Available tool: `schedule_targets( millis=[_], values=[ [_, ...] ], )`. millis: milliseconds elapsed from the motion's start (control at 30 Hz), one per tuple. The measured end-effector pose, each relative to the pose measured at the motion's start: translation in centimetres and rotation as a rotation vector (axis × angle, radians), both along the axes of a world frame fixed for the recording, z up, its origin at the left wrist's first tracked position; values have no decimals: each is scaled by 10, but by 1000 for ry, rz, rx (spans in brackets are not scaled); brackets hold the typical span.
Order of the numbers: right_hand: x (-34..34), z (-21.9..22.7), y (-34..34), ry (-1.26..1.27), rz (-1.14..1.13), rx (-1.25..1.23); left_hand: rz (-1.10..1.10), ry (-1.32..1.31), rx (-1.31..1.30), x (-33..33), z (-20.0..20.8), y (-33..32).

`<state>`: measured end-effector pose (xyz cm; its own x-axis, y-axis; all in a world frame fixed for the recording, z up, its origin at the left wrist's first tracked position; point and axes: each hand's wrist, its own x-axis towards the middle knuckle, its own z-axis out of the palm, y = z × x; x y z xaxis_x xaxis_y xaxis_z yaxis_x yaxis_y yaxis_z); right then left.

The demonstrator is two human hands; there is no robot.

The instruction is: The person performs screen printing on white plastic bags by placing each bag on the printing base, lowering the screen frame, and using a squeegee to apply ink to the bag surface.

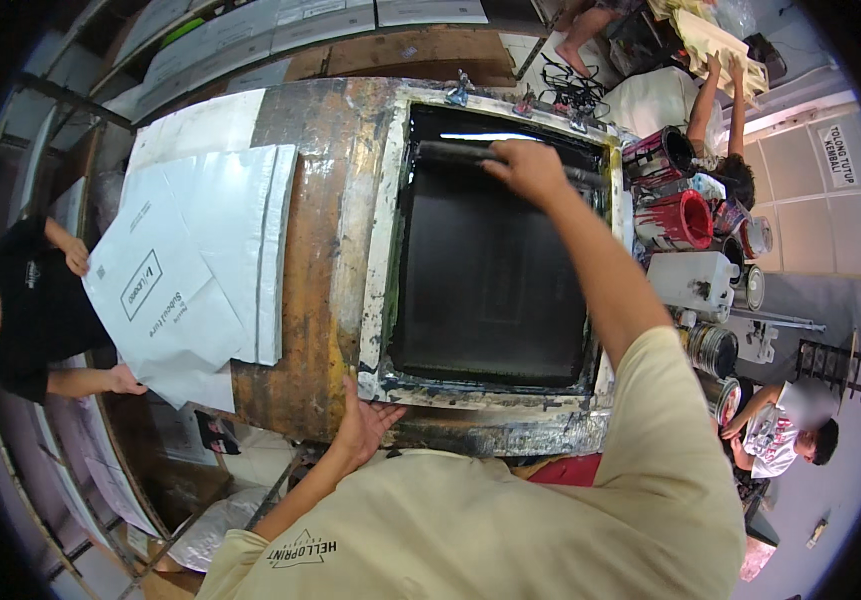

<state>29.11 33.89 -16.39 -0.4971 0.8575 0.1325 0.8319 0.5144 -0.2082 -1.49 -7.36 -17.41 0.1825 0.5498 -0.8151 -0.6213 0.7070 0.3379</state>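
In the head view, grips a long dark squeegee (pixel 450 153) with the right hand (pixel 530 172), with fingers wrapped over the middle of the bar. Holds it toward the far side of an ink-wet, dark mesh (pixel 490 290), inside a pale, stained frame (pixel 470 398) lying flat on the desk (pixel 315 230). Rests the left hand (pixel 363 432) at the near left corner of the frame, with fingers loosely spread and nothing visibly grasped; cannot tell light contact from mere closeness there.

Shows dark ink over nearly all of the mesh, so looks past the inking and somewhere in the printing. Cannot tell the start of a stroke from its end. Hides anything beneath the frame, so cannot confirm a print there. To the left, shows a pile of white mailers (pixel 235 210), with a dark-printed mailer (pixel 185 300) uppermost at a co-worker's hands (pixel 128 380); suggests some pieces already printed. Probably leaves lifting the frame to be done. To the right, shows ink pots (pixel 688 218) beside the frame.
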Motion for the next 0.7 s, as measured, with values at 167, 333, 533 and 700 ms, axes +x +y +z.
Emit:
schedule_targets(
  millis=[167, 333, 533, 700],
  values=[
    [10, 6, 20, -44, -74, 55, 21, 2, 52, -4, 13, -11],
    [-2, 3, -57, -62, -105, 61, -33, 71, 228, -5, 8, -22],
    [-19, 38, -236, 17, -117, 31, -10, 120, 260, 2, 39, -15],
    [-26, 99, -346, -9, -90, -100, 37, 129, 324, 7, 52, -16]
  ],
)
